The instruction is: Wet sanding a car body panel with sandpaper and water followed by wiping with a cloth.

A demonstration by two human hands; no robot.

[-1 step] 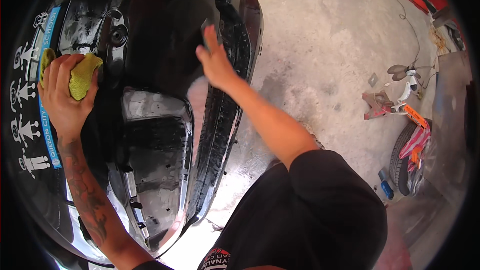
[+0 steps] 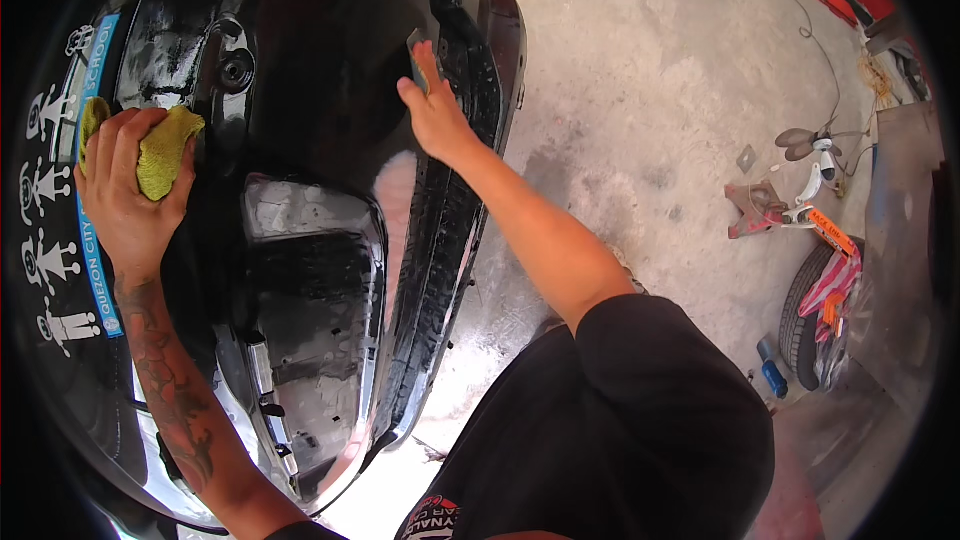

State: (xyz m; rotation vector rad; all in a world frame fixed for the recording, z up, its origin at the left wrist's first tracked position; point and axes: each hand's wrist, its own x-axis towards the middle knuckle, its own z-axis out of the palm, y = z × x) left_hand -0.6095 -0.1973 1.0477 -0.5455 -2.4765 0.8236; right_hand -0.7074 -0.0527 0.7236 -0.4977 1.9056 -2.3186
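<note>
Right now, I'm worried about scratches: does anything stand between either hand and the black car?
Yes: a yellow-green cloth lies under the left hand, and the right hand holds a thin greyish piece against or near the black car; contact there is unclear.

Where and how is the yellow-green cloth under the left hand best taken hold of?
Probably by pinching the yellow-green cloth at its upper-right edge, coming from the picture's upper right: there a bunched fold bulges out uncovered, while the left hand covers much of the rest.
</note>
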